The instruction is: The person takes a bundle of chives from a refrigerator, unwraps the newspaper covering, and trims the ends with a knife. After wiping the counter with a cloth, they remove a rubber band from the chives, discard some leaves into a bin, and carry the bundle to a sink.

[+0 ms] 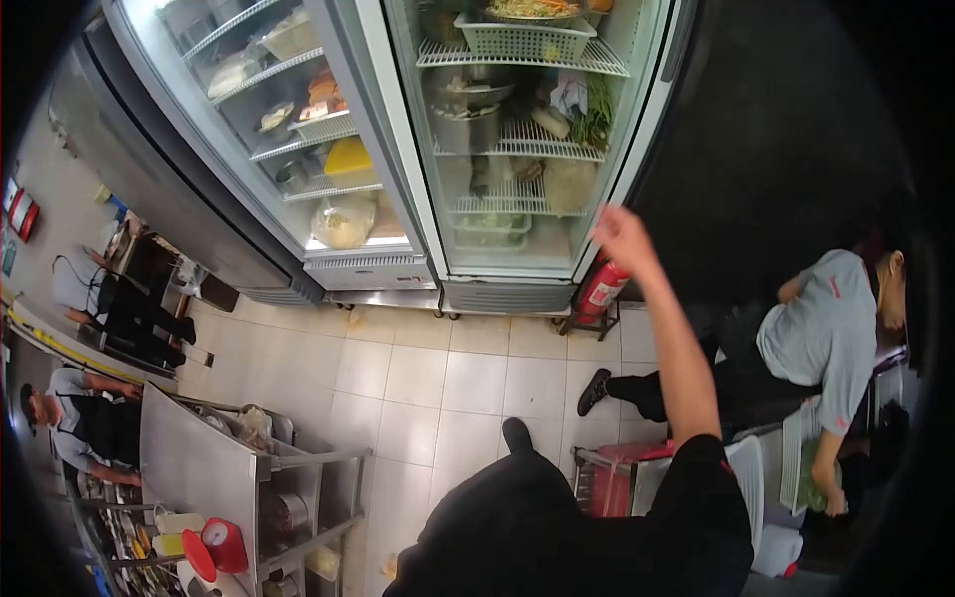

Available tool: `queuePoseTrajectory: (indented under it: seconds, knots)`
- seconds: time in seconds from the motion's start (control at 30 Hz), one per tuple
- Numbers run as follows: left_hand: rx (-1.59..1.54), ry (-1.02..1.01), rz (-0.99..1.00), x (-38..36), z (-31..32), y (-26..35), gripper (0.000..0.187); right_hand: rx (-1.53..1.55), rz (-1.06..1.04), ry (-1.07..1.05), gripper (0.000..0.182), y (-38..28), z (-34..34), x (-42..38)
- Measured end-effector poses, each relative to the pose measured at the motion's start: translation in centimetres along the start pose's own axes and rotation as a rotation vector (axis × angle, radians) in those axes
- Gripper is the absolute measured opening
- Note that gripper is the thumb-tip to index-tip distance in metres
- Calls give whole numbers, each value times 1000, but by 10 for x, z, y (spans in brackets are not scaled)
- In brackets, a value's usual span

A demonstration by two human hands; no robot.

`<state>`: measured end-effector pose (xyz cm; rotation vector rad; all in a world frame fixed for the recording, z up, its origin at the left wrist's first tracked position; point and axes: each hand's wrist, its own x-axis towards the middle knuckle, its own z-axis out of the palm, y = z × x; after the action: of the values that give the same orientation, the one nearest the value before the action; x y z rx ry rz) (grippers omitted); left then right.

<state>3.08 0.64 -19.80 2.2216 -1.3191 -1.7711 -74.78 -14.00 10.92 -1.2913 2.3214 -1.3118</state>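
My R hand (623,239) at edge of glass fridge door (557,239), fingers curled, can't tell if clamped on it, red fire ext. (603,292) just below, veg (595,109) on wire shelf (517,139) behind glass

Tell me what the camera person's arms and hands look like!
Only the right arm shows. It has a short black sleeve with a tiny reddish mark near its edge. The forearm is bare, and I see no glove or watch on the right hand. The left hand is out of view.
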Motion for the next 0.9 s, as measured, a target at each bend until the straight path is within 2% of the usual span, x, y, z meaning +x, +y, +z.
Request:
queuePoseTrajectory:
  seconds: [0.07, 0.1, 0.13, 0.2, 0.23, 0.27, 0.3, 0.43, 0.5, 0.53, 0.6, 0.63, 0.7, 0.83, 0.9]
  knots:
    - [-84, 50, 24, -14, 16, 22, 34, -81, 5, 400, 76, 40, -44, 80]
    - [-120, 70, 36, -21, 22, 31, 34, -31, -28, 530, 90, 37, -66, 114]
    - [-151, 94, 52, -25, 26, 40, 34, -96, 82, 609, 98, 22, -90, 140]
    - [-207, 136, 77, -39, 31, 47, 33, -187, 36, 900, 95, 49, -113, 210]
    - [-227, 154, 96, -45, 32, 50, 33, 71, 2, 688, 86, 24, -126, 207]
    - [-245, 161, 110, -50, 33, 52, 32, 35, 69, 585, 78, 3, -130, 201]
    - [-262, 165, 127, -54, 34, 54, 32, 98, -17, 625, 76, 20, -125, 214]
    - [-305, 150, 192, -55, 41, 77, 31, 98, -40, 670, 76, 20, -119, 208]
    - [-198, 176, 278, -53, 41, 108, 40, 82, -18, 691, 77, 23, -115, 204]
    - [-199, 168, 282, -45, 40, 107, 40, 84, 13, 702, 77, 25, -113, 205]
    - [54, 106, 242, -27, 38, 115, 55, 102, 48, 728, 78, 21, -114, 198]
    - [57, 89, 249, -26, 40, 117, 55, 99, 51, 762, 77, 17, -112, 188]
    - [239, 236, 254, -44, 46, 155, 63, 57, 68, 825, 77, 6, -107, 159]
    - [349, 148, 285, -49, 49, 201, 61, 73, 64, 964, 67, -52, -78, 52]
    - [374, 24, 369, -35, 45, 214, 59, 231, -4, 989, 60, -88, -53, -6]
